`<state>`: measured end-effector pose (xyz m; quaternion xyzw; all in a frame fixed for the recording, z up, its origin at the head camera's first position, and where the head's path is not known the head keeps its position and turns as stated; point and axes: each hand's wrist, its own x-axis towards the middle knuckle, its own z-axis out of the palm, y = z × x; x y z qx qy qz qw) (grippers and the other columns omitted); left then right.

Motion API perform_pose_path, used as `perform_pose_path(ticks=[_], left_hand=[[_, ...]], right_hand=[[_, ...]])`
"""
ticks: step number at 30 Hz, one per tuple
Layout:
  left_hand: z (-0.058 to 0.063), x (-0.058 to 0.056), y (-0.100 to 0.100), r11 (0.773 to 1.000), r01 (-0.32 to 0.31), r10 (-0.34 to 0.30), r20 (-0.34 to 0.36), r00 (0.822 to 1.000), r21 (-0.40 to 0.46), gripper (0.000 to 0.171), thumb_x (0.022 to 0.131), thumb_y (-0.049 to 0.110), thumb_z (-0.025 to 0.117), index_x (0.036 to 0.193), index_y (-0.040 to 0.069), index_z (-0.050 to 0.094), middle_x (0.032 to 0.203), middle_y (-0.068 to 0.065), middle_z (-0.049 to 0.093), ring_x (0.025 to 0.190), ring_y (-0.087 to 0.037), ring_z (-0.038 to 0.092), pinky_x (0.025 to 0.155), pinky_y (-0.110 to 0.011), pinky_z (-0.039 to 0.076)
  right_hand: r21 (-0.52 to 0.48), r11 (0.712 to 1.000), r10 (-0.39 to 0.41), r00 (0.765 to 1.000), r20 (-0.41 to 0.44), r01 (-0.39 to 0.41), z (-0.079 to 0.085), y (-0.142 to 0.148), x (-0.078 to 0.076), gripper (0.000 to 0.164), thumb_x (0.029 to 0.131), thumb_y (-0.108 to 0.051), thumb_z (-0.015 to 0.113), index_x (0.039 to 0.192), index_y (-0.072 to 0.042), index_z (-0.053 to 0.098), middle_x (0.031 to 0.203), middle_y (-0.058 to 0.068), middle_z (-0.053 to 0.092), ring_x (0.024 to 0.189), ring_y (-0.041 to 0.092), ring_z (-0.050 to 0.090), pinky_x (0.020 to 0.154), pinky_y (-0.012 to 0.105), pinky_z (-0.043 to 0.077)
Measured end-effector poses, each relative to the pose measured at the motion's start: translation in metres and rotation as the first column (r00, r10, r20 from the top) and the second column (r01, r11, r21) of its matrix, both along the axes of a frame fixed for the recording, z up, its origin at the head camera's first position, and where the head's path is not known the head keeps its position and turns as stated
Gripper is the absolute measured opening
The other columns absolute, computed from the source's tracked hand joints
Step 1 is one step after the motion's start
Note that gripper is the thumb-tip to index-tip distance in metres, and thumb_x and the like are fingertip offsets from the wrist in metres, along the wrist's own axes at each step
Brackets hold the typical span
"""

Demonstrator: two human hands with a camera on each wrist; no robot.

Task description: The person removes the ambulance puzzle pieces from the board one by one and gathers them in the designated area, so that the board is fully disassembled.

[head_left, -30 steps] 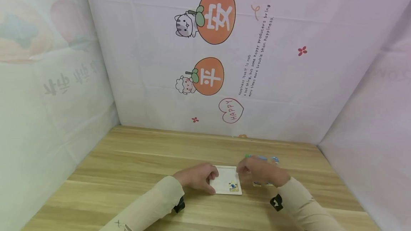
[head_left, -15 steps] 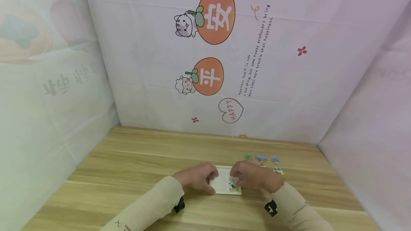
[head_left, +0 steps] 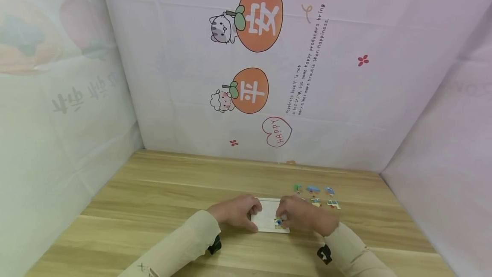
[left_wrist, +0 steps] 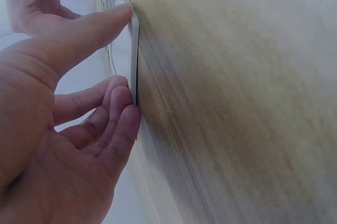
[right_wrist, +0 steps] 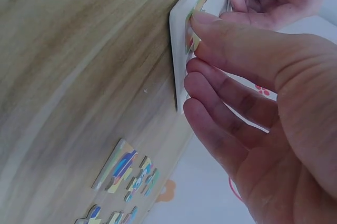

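Note:
A shallow white puzzle tray (head_left: 265, 217) lies on the wooden table. My left hand (head_left: 236, 213) holds its left side, the thumb at the near corner and curled fingers along the edge. My right hand (head_left: 301, 216) is over the tray's right side. In the right wrist view its thumb and forefinger pinch a small colourful puzzle piece (right_wrist: 193, 40) low against the tray surface; the fingers partly hide it. A blue-and-yellow puzzle piece (head_left: 278, 223) shows in the tray's near right corner, beside the right fingertips.
Several loose puzzle pieces lie right of the tray, among them a green one (head_left: 297, 188), a blue one (head_left: 313, 189) and a pale one (head_left: 333, 204). Printed white cloth (head_left: 184, 97) walls the table (head_left: 173, 191) at the back and both sides.
My right hand has moved left from among the loose pieces onto the tray's right side, its fingers now lower by the corner piece. The left hand stays in place on the tray.

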<state>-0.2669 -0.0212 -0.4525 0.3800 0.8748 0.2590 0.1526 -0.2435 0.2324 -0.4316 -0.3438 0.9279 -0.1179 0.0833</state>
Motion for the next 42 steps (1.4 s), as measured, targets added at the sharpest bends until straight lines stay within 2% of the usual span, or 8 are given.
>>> perform_pose_path(ticks=[5,11,17,23,31,39,42], left_hand=[[-0.001,0.0,0.001,1.0,-0.002,0.002,-0.001,1.0,0.0,0.056,0.084,0.022,0.091,0.13,0.002,0.066,0.11,0.001,0.067,0.098,-0.004,0.059,0.092,-0.019,0.053],[0.001,0.001,0.001,1.0,-0.004,0.004,-0.006,1.0,-0.007,0.055,0.084,0.022,0.091,0.129,0.002,0.067,0.11,0.001,0.067,0.097,-0.004,0.059,0.092,-0.019,0.053],[0.002,0.002,0.001,1.0,-0.004,0.004,-0.007,1.0,-0.004,0.056,0.084,0.022,0.091,0.13,0.001,0.066,0.112,0.0,0.067,0.099,-0.005,0.06,0.093,-0.02,0.053],[0.003,0.002,0.001,1.0,-0.005,0.005,-0.014,1.0,-0.013,0.056,0.084,0.022,0.092,0.13,0.002,0.066,0.112,0.0,0.068,0.1,-0.005,0.061,0.094,-0.02,0.054],[0.0,0.001,0.001,1.0,-0.006,0.006,-0.013,1.0,-0.016,0.057,0.084,0.024,0.092,0.131,0.003,0.066,0.112,0.002,0.066,0.1,-0.004,0.059,0.094,-0.02,0.054],[-0.001,0.001,0.0,1.0,-0.011,0.011,-0.013,1.0,-0.006,0.057,0.084,0.023,0.091,0.131,0.003,0.066,0.111,0.002,0.065,0.099,-0.004,0.058,0.093,-0.02,0.053],[-0.002,0.001,-0.001,1.0,-0.006,0.006,-0.018,1.0,-0.004,0.058,0.084,0.023,0.091,0.131,0.002,0.066,0.111,0.002,0.065,0.099,-0.004,0.058,0.093,-0.02,0.053]], right_hand=[[-0.013,1.0,-0.001,1.0,0.004,0.001,0.001,0.001,0.001,0.016,0.087,-0.009,0.086,0.102,-0.012,0.081,0.101,-0.002,0.073,0.09,0.01,0.066,0.076,0.021,0.056],[-0.075,0.997,-0.008,1.0,0.029,0.01,0.006,0.002,-0.001,0.011,0.09,-0.005,0.082,0.098,-0.011,0.077,0.102,0.0,0.075,0.091,0.014,0.07,0.078,0.024,0.06],[-0.129,0.991,0.038,0.998,0.04,-0.032,0.011,0.003,-0.006,0.012,0.092,-0.003,0.078,0.09,-0.012,0.072,0.089,-0.005,0.074,0.083,0.001,0.065,0.078,0.023,0.059],[-0.158,0.987,0.027,0.995,0.092,-0.012,0.011,0.004,-0.007,0.016,0.096,-0.004,0.075,0.087,-0.016,0.069,0.083,-0.011,0.07,0.074,-0.005,0.058,0.068,0.018,0.055],[-0.209,0.978,0.049,0.993,0.109,-0.025,0.012,0.012,-0.008,0.014,0.099,-0.002,0.071,0.089,-0.012,0.068,0.082,-0.005,0.067,0.071,0.0,0.054,0.065,0.018,0.052],[-0.254,0.967,0.032,0.989,0.147,0.007,0.019,0.026,-0.003,0.016,0.1,-0.002,0.069,0.087,-0.011,0.065,0.078,-0.002,0.062,0.066,0.001,0.048,0.06,0.017,0.045],[-0.255,0.967,0.022,0.989,0.147,0.016,0.021,0.036,0.001,0.015,0.1,-0.003,0.07,0.088,-0.011,0.065,0.081,-0.002,0.065,0.069,0.002,0.054,0.063,0.018,0.049]])
